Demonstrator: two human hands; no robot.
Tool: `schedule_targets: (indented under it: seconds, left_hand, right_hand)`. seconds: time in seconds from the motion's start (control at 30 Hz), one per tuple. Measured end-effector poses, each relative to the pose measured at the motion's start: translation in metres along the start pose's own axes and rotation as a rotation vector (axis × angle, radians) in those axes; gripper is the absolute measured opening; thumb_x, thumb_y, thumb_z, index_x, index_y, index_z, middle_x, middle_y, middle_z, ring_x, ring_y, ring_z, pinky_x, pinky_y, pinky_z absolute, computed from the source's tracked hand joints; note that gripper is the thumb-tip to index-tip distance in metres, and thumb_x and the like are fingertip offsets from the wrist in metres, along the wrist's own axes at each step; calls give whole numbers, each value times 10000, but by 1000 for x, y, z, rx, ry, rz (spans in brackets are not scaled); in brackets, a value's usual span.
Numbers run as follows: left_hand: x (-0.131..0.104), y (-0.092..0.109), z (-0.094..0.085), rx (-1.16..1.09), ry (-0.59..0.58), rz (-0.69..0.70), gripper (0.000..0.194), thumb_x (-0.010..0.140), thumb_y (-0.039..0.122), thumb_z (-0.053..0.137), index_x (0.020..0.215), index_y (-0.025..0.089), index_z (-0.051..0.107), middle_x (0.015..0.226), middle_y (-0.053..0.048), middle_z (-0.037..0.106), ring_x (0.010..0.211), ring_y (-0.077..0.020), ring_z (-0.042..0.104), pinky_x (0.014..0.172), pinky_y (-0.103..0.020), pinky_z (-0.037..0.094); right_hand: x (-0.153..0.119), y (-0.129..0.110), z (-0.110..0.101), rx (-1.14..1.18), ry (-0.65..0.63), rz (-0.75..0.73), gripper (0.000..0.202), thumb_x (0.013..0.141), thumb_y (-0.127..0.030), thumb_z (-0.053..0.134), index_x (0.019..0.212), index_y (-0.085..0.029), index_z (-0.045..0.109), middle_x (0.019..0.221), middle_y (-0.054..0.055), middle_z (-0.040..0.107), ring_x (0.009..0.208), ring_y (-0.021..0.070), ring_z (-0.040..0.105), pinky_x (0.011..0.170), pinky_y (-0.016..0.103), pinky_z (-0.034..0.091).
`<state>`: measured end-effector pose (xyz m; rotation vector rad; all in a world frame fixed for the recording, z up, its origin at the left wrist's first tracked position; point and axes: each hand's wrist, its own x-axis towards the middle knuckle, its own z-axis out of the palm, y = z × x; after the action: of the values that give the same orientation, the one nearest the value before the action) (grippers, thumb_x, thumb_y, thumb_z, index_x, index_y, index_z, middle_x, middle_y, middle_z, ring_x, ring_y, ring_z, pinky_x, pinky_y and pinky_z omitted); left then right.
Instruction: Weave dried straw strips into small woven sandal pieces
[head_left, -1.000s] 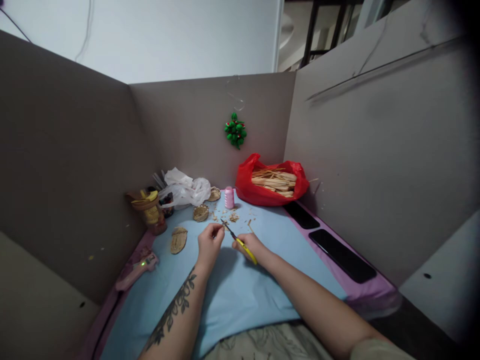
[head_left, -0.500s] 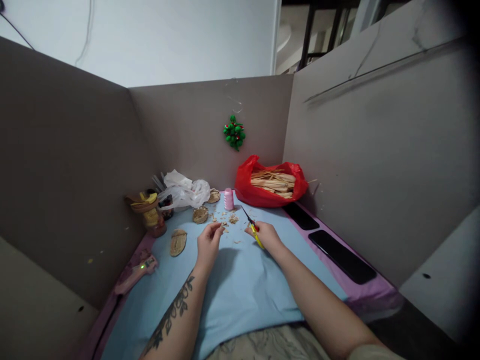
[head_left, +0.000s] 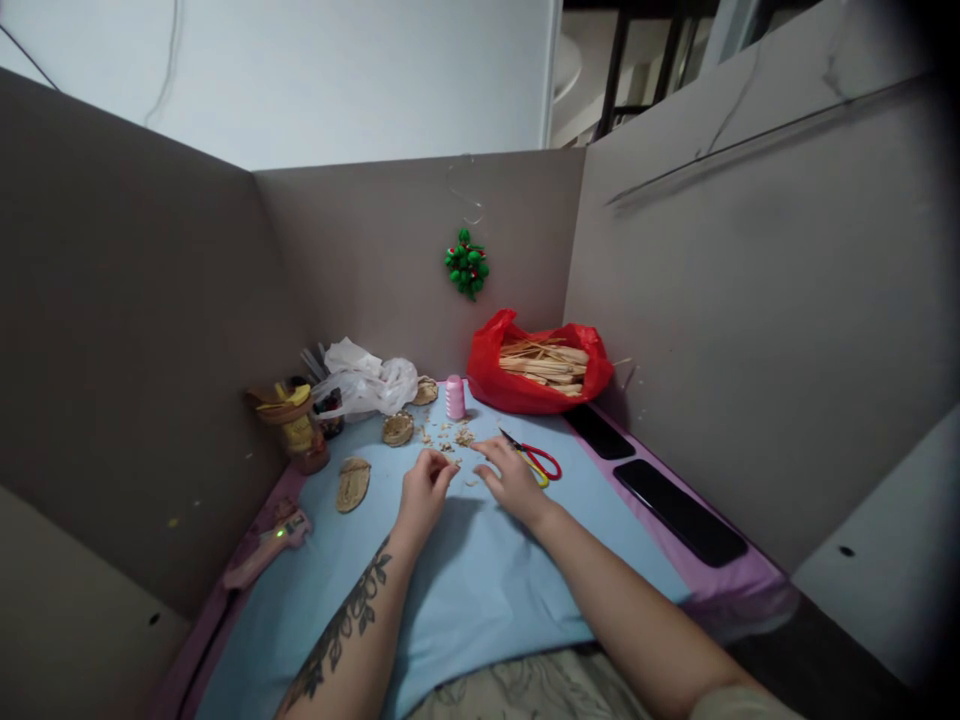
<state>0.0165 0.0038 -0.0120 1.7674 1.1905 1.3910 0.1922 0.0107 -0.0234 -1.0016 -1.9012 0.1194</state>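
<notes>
Flat grey upright panels [head_left: 360,250], 3 in number, form the back, left and right sides. A green clustered ornament [head_left: 466,266] with red and white accents hangs before the back panel. At right, 2 flat black rectangular phones [head_left: 679,512] lie in line, slightly apart. At back left, a crumpled white translucent plastic bag [head_left: 371,387] lies near a brown rounded container [head_left: 304,438].

Slim metal scissors with dark blades [head_left: 525,448] have one red looped handle and one yellow. Tiny dry straw scraps [head_left: 463,438] are golden tan. A dark leaf-and-stem tattoo [head_left: 366,596] patterns the left forearm [head_left: 386,620]. The flat cloth sheet [head_left: 472,590] is plain pale blue. The crinkled plastic bag [head_left: 517,400] is bright red, the upright thread spool [head_left: 455,398] pink with paler slanting bands.
</notes>
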Motion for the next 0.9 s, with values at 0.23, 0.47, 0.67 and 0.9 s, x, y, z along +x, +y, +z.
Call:
schedule_targets:
  seconds: [0.23,0.47,0.67,0.9]
  left_hand:
    - [-2,-7,3,78,-127,38,136,754,298,543,722,188,471,580,54,509,526,-88,466,524,-202,352]
    - [-1,-5,2,76,-102,82,207,763,269,543,954,189,549,886,-43,648,778,-150,603,688,-266,463]
    - [12,-11,-12,175,167,75,288,836,286,424,1023,163,605,1037,-98,643,986,-206,576,885,-365,420]
    - [10,-6,-11,200,54,155,245,790,318,516,958,194,644,1001,-76,656,970,-209,572,887,-370,410]
  right_hand:
    - [-4,-9,11,59,33,-75,247,810,-152,500,1017,-221,615,914,73,578,897,199,532,806,361,456]
    - [-3,-2,10,94,102,2,104,804,-211,541,801,-199,644,770,53,605,803,184,550,768,339,448]
    - [-1,6,3,200,270,210,69,750,-213,590,749,-186,654,762,43,620,742,162,564,704,297,451]
    - [1,10,1,304,311,345,88,718,-257,608,720,-180,651,731,36,607,721,163,557,677,289,444]
